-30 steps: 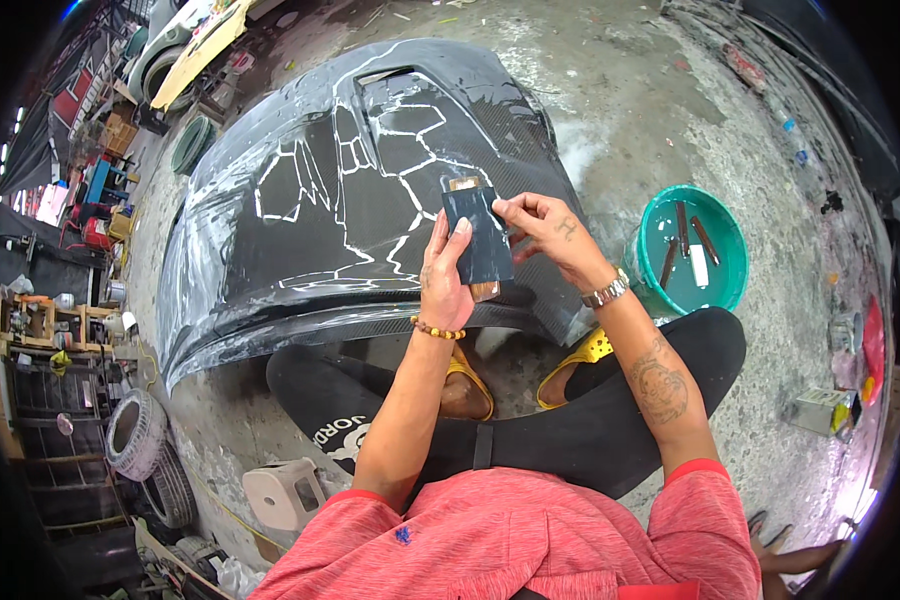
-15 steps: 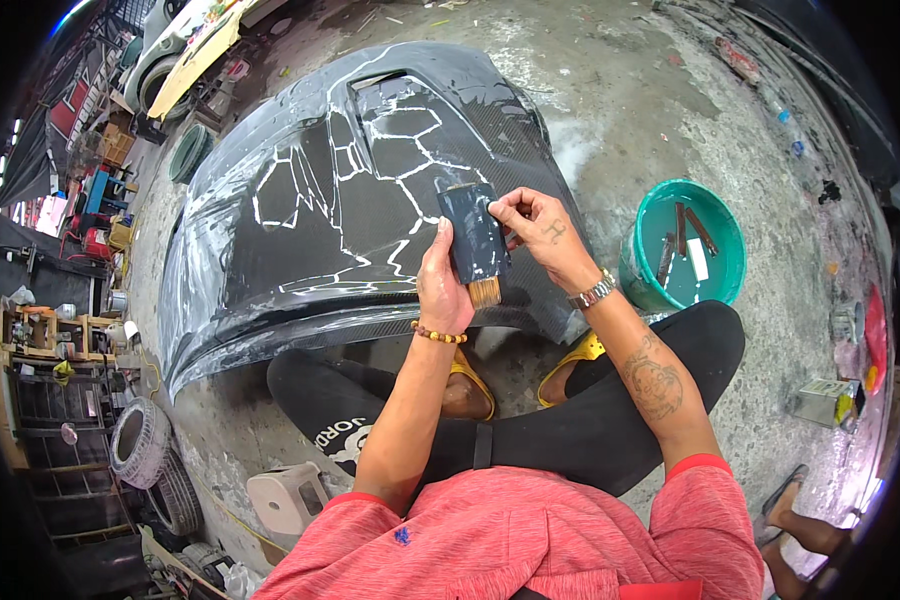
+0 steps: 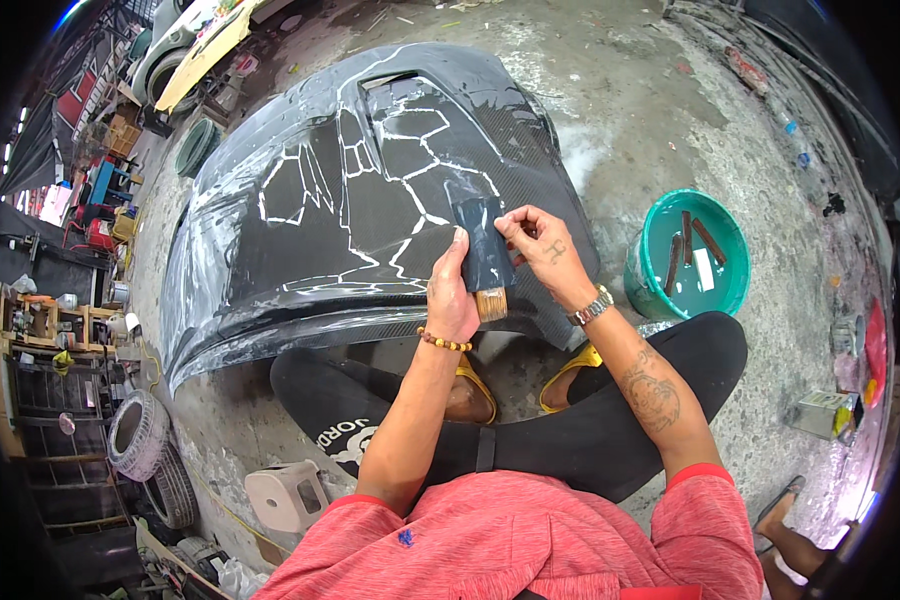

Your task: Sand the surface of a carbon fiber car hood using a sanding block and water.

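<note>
My left hand (image 3: 451,296) is closed around the left side of a sheet of dark sandpaper (image 3: 482,240). The sheet is wrapped about a wooden block (image 3: 492,303), whose bare end sticks out at the bottom. At the sheet's right upper edge, my right hand (image 3: 542,240) pinches it between thumb and fingers. Both hands hold the block above the near part of a dark car hood (image 3: 270,245). White outlines and pale smears cover much of the hood, which has a carbon-weave pattern. The fingers behind the block are hidden.
A green tub (image 3: 642,262) of water on my right holds several dark strips and a white piece. Tyres (image 3: 138,440) and a beige stool (image 3: 282,497) stand to the left. A metal can (image 3: 816,414) sits at far right; another person's leg (image 3: 792,528) shows below it.
Both hands and the wrapped block have shifted slightly right and nearer me. Wood showed at the block's upper end before; now the sandpaper covers that end. The whole view has shifted a little.
</note>
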`<move>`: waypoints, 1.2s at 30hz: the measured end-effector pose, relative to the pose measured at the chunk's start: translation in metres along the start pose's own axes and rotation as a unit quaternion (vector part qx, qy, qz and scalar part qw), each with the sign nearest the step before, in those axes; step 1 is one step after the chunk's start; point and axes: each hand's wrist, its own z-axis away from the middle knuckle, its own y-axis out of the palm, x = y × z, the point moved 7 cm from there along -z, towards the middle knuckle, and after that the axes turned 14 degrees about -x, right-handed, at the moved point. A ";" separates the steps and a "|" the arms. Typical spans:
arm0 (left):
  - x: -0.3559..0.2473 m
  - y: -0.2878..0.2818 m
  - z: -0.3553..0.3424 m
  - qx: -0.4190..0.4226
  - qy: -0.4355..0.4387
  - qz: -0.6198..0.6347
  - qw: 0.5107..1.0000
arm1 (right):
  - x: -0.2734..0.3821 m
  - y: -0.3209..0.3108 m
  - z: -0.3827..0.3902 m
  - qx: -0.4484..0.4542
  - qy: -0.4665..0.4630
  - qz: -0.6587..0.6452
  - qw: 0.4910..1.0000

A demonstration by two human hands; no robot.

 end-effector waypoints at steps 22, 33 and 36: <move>-0.004 0.032 -0.055 0.163 0.454 -0.685 0.547 | -0.097 -0.093 -0.064 -0.275 0.030 0.310 0.910; 0.009 -0.015 0.011 0.158 0.444 -0.713 0.519 | -0.112 -0.076 -0.028 -0.259 0.080 0.267 0.925; -0.023 0.008 -0.045 0.107 0.515 -0.716 0.458 | -0.101 -0.075 -0.031 -0.242 0.081 0.281 0.925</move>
